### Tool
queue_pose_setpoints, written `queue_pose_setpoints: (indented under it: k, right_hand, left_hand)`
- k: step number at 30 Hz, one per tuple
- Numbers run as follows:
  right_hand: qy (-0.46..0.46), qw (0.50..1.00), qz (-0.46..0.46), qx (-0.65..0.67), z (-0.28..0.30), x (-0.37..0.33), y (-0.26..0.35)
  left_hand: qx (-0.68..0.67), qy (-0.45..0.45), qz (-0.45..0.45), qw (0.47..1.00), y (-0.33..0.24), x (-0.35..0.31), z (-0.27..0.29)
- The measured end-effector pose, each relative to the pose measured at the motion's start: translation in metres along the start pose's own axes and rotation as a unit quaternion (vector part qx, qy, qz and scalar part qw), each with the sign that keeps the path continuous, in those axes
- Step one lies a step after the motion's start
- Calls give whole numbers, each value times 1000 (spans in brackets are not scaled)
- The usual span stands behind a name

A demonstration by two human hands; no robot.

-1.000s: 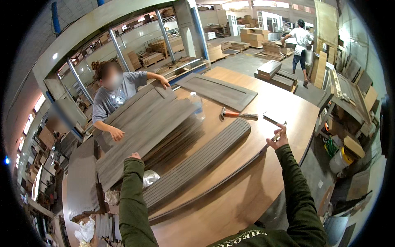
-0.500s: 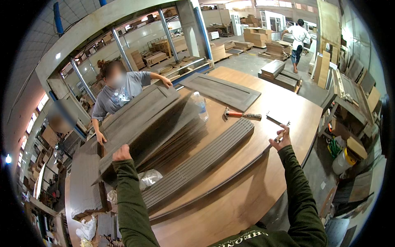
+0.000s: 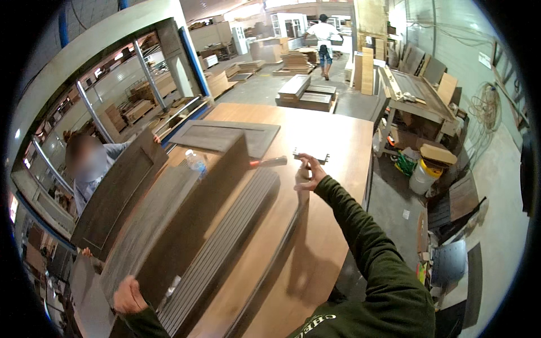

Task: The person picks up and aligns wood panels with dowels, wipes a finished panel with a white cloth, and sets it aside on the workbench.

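Observation:
My left hand (image 3: 129,296) is closed at the near end of a long dark brown board (image 3: 194,211), which stands tilted on its edge. Over the far end of a thin dark strip (image 3: 270,262), my right hand (image 3: 311,172) pinches its fingers; blur hides what lies between them. Grooved dark slats (image 3: 222,239) lie side by side between the board and the strip. An orange-and-grey hammer (image 3: 273,161) is partly hidden behind the board. Across the table a co-worker (image 3: 90,169) holds a framed dark panel (image 3: 121,194) upright by its ends.
Another framed panel (image 3: 225,135) lies flat at the table's far side, near a plastic water bottle (image 3: 196,161). Beyond the wooden table (image 3: 338,132) stand stacked boards (image 3: 307,93), a workbench (image 3: 417,101) and a white bucket (image 3: 424,177). A person (image 3: 324,42) walks in the background.
The view has swung right. My left hand and its board have come away from the co-worker's panel, toward the slats. My right hand stays by the strip's far end.

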State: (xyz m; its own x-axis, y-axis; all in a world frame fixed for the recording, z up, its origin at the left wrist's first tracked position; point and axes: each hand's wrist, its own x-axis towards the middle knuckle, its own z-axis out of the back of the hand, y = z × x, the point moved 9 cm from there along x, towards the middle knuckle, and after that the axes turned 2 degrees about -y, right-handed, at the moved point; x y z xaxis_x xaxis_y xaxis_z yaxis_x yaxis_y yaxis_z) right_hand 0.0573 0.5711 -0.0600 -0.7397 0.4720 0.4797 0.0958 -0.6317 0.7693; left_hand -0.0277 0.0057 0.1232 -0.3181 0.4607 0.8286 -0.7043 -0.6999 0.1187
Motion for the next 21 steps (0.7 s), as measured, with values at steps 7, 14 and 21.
queue_pose_setpoints:
  k: [7,14,21]
  right_hand:
    - [-19,999,-5,34,8,-9,4]
    - [-5,999,23,28,10,-6,7]
    - [-15,998,49,43,12,-7,7]
  left_hand:
    - [-40,208,37,977,-58,-34,-33]
    - [-122,155,42,980,-83,-32,-36]
    - [-97,124,42,987,-86,-37,-29]
